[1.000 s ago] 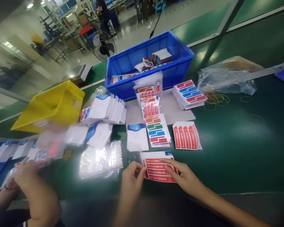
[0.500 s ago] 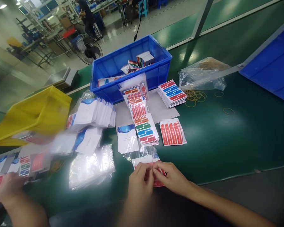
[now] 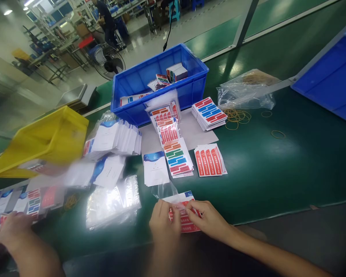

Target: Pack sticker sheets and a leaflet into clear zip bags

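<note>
My left hand (image 3: 165,220) pinches the edge of a clear plastic bag (image 3: 165,190) near the table's front edge. Close beside it, my right hand (image 3: 209,219) is closed too, its fingertips at the bag's near edge. Beneath both hands lies a red-and-white label sheet (image 3: 187,223) with a blue corner; whether it sits inside the bag or under it I cannot tell. Just beyond are a white booklet (image 3: 155,169) with a blue top, a stack of multicoloured label sheets (image 3: 178,158) and a small pile of red label sheets (image 3: 210,161).
Clear zip bags (image 3: 112,204) lie to the left, near stacked booklets (image 3: 106,136) and a yellow bin (image 3: 46,142). A blue crate (image 3: 161,100) stands behind, with rubber bands (image 3: 238,117) to its right. Another person's hand (image 3: 15,231) works at far left.
My hands have moved apart, the left one shifting left. More of the red-and-white label sheet shows between them. The other person's hand has moved slightly.
</note>
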`<control>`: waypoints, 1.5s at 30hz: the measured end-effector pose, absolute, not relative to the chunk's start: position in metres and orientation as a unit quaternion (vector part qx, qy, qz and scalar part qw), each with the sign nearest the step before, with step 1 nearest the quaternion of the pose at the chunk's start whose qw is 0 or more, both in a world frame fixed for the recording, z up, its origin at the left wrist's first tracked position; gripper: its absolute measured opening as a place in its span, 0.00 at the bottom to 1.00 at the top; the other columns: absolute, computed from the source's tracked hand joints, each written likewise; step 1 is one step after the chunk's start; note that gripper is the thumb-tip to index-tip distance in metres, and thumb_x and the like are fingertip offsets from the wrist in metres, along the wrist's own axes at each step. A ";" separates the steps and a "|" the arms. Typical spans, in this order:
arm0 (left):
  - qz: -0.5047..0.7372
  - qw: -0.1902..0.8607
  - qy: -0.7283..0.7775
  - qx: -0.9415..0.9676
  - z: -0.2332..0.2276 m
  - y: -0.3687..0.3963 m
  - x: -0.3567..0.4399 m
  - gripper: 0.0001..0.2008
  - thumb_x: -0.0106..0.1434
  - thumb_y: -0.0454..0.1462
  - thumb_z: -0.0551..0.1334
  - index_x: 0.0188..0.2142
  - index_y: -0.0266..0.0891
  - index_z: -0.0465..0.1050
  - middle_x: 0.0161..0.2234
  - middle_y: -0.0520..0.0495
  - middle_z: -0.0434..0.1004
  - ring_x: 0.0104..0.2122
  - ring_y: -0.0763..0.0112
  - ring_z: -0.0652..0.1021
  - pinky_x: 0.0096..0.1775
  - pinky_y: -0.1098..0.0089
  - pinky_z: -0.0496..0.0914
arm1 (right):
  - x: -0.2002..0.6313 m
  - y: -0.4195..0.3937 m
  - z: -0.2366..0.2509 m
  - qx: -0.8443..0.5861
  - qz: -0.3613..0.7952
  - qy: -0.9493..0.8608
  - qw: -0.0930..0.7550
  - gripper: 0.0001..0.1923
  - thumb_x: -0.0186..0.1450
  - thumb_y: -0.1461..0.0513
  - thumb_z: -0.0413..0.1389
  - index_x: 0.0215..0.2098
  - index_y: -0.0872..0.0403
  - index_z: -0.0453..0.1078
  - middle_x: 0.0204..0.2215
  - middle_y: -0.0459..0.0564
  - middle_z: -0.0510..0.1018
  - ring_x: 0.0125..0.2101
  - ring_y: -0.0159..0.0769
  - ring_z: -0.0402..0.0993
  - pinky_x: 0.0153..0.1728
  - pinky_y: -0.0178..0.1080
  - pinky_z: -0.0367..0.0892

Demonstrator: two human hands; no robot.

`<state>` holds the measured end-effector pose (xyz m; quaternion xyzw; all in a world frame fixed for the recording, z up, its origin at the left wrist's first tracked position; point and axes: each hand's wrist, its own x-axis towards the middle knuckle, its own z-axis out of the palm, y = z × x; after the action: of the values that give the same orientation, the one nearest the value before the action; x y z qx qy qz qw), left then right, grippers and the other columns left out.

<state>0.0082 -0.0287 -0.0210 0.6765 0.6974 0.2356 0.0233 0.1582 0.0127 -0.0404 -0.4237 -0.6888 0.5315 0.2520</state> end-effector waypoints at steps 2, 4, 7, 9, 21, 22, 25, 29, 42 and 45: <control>0.229 0.054 0.673 0.702 -0.015 -0.030 0.007 0.11 0.60 0.29 0.55 0.24 0.41 0.58 0.22 0.52 0.63 0.24 0.72 0.66 0.27 0.71 0.61 | 0.161 0.016 -0.039 -0.423 0.526 -0.693 0.254 0.13 0.65 0.60 0.48 0.24 0.54 0.66 0.21 0.43 0.72 0.23 0.31 0.67 0.27 0.33 0.60; 0.226 0.089 0.645 0.724 -0.011 -0.031 0.010 0.11 0.59 0.29 0.55 0.22 0.41 0.57 0.21 0.52 0.64 0.24 0.72 0.66 0.27 0.71 0.60 | 0.164 0.023 -0.035 -0.424 0.511 -0.701 0.260 0.12 0.64 0.60 0.49 0.24 0.54 0.66 0.22 0.44 0.73 0.24 0.32 0.67 0.28 0.33 0.61; 0.227 0.140 0.632 0.728 -0.008 -0.031 0.018 0.11 0.59 0.29 0.55 0.23 0.41 0.58 0.23 0.51 0.66 0.25 0.72 0.68 0.27 0.71 0.61 | 0.166 0.030 -0.030 -0.417 0.493 -0.719 0.255 0.13 0.65 0.60 0.48 0.23 0.54 0.65 0.21 0.43 0.71 0.23 0.31 0.66 0.27 0.33 0.60; 0.226 0.158 0.637 0.720 -0.008 -0.030 0.018 0.11 0.61 0.30 0.54 0.23 0.41 0.58 0.23 0.51 0.66 0.25 0.72 0.68 0.27 0.71 0.61 | 0.165 0.030 -0.028 -0.411 0.496 -0.725 0.243 0.14 0.65 0.61 0.47 0.22 0.54 0.64 0.19 0.43 0.70 0.22 0.30 0.64 0.26 0.33 0.59; 0.271 0.036 0.722 0.636 0.010 -0.025 -0.022 0.12 0.60 0.30 0.55 0.22 0.41 0.57 0.21 0.55 0.59 0.22 0.77 0.64 0.26 0.75 0.61 | 0.206 0.027 -0.034 -0.474 0.503 -0.660 0.295 0.12 0.66 0.57 0.50 0.33 0.53 0.72 0.29 0.48 0.78 0.29 0.36 0.72 0.31 0.34 0.66; 0.271 0.030 0.719 0.639 0.010 -0.024 -0.021 0.12 0.60 0.30 0.55 0.22 0.41 0.57 0.21 0.55 0.59 0.22 0.77 0.64 0.26 0.75 0.61 | 0.212 0.026 -0.030 -0.491 0.495 -0.646 0.312 0.11 0.66 0.56 0.51 0.35 0.52 0.73 0.31 0.49 0.79 0.30 0.37 0.74 0.31 0.34 0.68; 0.272 0.028 0.696 0.664 0.002 -0.018 -0.010 0.12 0.60 0.29 0.55 0.22 0.41 0.57 0.21 0.54 0.59 0.23 0.76 0.64 0.25 0.74 0.61 | 0.229 0.021 -0.013 -0.532 0.460 -0.613 0.359 0.12 0.64 0.54 0.54 0.37 0.52 0.74 0.31 0.50 0.80 0.30 0.38 0.75 0.28 0.33 0.70; 0.275 0.056 0.660 0.696 -0.014 -0.010 0.015 0.12 0.60 0.28 0.55 0.22 0.41 0.56 0.21 0.54 0.59 0.23 0.75 0.65 0.25 0.74 0.60 | 0.238 0.010 -0.004 -0.536 0.408 -0.638 0.373 0.11 0.65 0.57 0.53 0.40 0.51 0.75 0.32 0.49 0.81 0.29 0.36 0.76 0.31 0.33 0.72; 0.245 0.074 0.652 0.713 -0.068 -0.011 0.053 0.10 0.60 0.28 0.54 0.24 0.41 0.58 0.23 0.52 0.64 0.24 0.73 0.68 0.26 0.72 0.61 | 0.251 -0.003 -0.049 -0.531 0.675 -0.422 0.290 0.26 0.60 0.45 0.56 0.49 0.52 0.73 0.38 0.52 0.81 0.35 0.45 0.77 0.35 0.42 0.75; 0.237 0.085 0.655 0.713 -0.071 -0.013 0.055 0.10 0.60 0.29 0.55 0.24 0.41 0.58 0.24 0.52 0.64 0.24 0.73 0.69 0.27 0.72 0.61 | 0.256 -0.002 -0.053 -0.539 0.678 -0.417 0.275 0.28 0.60 0.44 0.56 0.47 0.54 0.74 0.38 0.53 0.80 0.36 0.45 0.76 0.35 0.43 0.73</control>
<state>0.0552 -0.0128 -0.0711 0.7128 0.6546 0.2369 0.0852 0.2562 -0.0020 -0.0534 -0.5391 -0.4168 0.6782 0.2751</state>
